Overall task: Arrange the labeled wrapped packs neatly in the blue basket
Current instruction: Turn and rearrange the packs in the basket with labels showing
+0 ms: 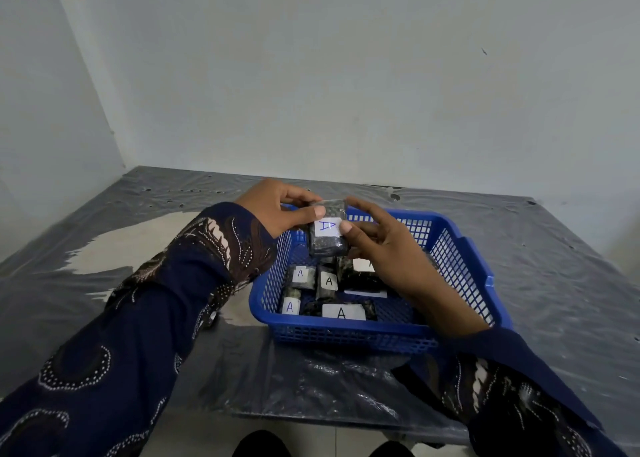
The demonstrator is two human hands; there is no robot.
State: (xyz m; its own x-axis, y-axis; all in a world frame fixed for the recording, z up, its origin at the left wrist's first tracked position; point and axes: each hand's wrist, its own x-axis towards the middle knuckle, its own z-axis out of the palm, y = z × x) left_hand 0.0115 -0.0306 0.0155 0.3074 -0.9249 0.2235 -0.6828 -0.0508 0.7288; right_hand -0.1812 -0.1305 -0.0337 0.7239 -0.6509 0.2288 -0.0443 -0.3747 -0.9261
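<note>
Left hand [277,207] and right hand [384,245] both pinch a dark plastic-wrapped pack labelled A [327,237] above the blue mesh basket [460,262].

Table under wrinkled clear plastic, one basket on it.

The table [540,249] is covered by a crinkled, shiny plastic sheet [145,193] with small holes along its far edge. The blue basket [460,259] sits directly on the sheet, below both hands, nearer the right wrist.
</note>
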